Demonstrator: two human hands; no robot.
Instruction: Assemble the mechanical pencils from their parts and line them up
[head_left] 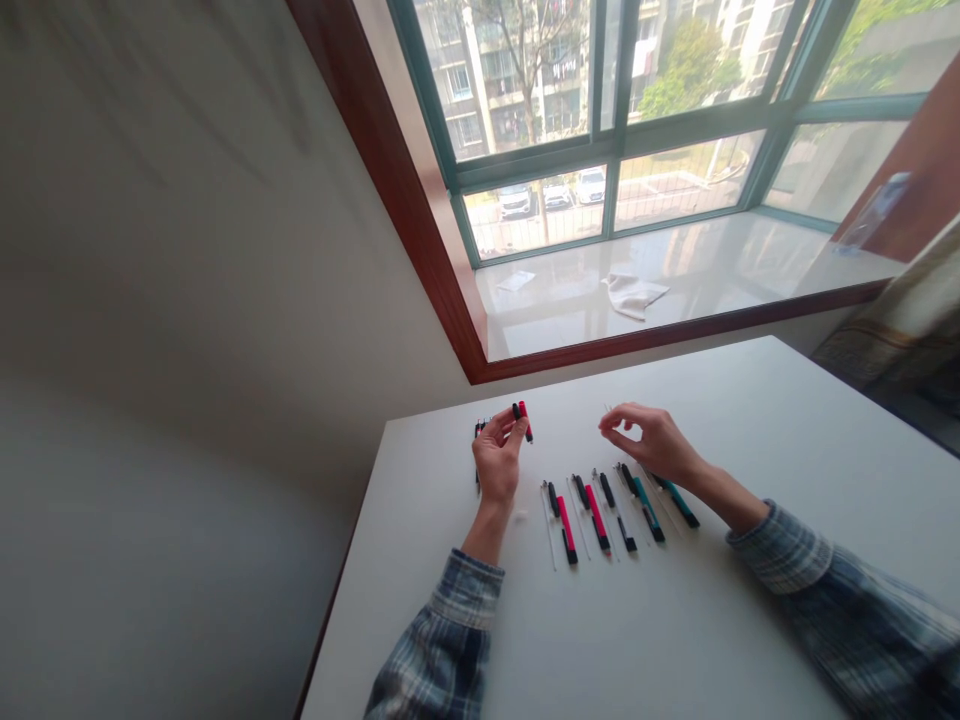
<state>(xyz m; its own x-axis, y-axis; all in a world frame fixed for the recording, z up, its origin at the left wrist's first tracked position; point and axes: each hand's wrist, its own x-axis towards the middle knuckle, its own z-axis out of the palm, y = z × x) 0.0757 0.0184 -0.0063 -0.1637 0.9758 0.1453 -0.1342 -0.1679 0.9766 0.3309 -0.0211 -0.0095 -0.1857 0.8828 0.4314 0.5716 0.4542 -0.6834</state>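
My left hand (498, 462) is closed around red and black pen parts (524, 420), held upright between thumb and fingers. Past its knuckles, several dark pens (478, 455) lie on the white table, partly hidden by the hand. My right hand (651, 440) is raised over the table with thumb and forefinger pinched; a thin pale sliver shows at the fingertips, too small to name. Below the hands lie groups of pen parts in a row: black grips (553, 499), red barrels (595, 512), teal barrels (649, 510) and thin white refills (550, 530). The right wrist overhangs the rightmost teal barrel (681, 503).
A small white piece (521, 515) lies by my left wrist. The white table (675, 640) ends at a wall below a red-brown framed window. On the sill are a crumpled white cloth or tissue (634, 295) and a clear bottle (874, 212). A curtain (892, 330) hangs at the right.
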